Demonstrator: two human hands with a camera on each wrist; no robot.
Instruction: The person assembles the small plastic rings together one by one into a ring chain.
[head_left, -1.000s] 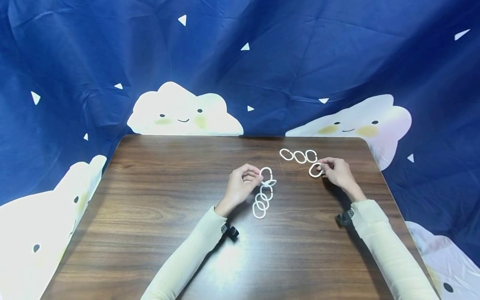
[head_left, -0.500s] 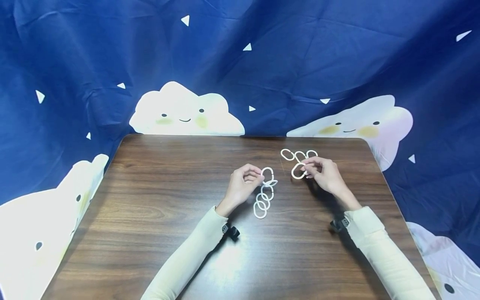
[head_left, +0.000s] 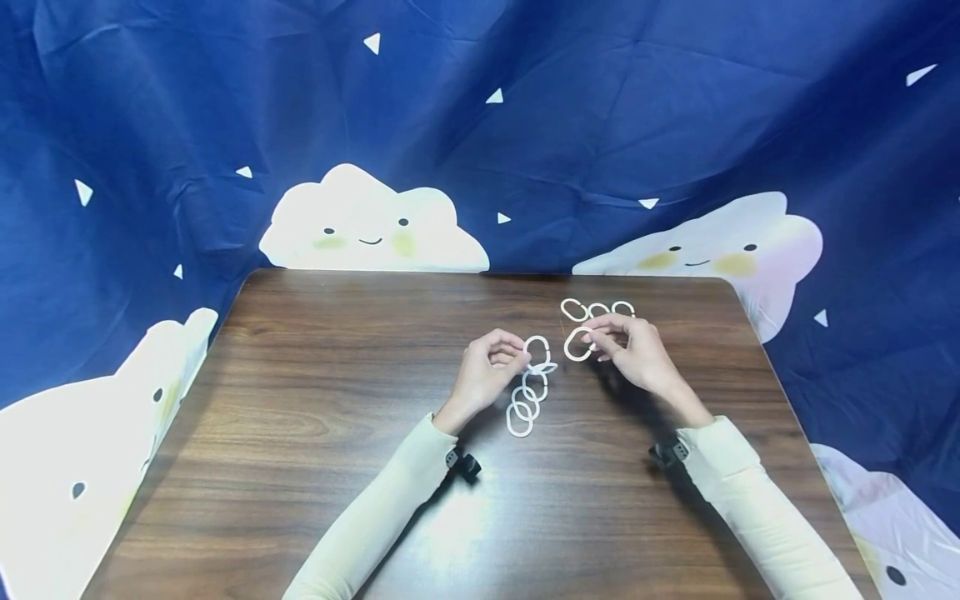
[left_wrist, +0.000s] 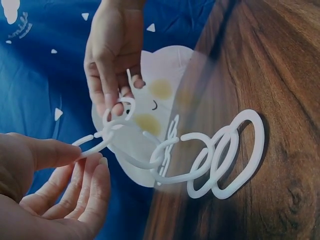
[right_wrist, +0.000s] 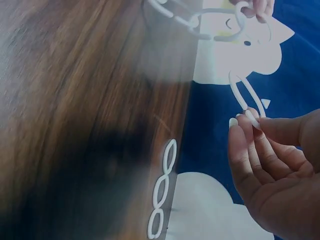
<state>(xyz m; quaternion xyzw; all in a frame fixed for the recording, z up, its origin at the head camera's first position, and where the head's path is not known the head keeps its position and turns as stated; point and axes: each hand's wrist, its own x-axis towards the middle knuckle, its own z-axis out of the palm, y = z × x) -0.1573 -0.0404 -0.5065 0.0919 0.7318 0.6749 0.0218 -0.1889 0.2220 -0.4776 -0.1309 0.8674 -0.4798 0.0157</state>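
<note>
A chain of several white oval plastic links (head_left: 519, 419) trails down to the wooden table, its upper end raised. My left hand (head_left: 486, 367) pinches the top link (left_wrist: 95, 148) between thumb and fingertips; this link has a small gap in its side. To the right, my right hand (head_left: 637, 354) pinches a single loose link (head_left: 578, 343) with a similar gap. In the right wrist view that link (right_wrist: 245, 92) stands up from the thumb and fingers (right_wrist: 240, 135). A short space separates it from the chain in the head view.
Three more white links (head_left: 573, 310) lie in a row near the back of the brown wooden table (head_left: 337, 375), behind my right hand. A blue curtain (head_left: 525, 133) with cloud prints hangs beyond the table's far edge.
My right hand has carried its loose link leftward, closer to the chain, and now overlaps part of the back row. My left hand has stayed nearly still, pinching the chain's top link.
</note>
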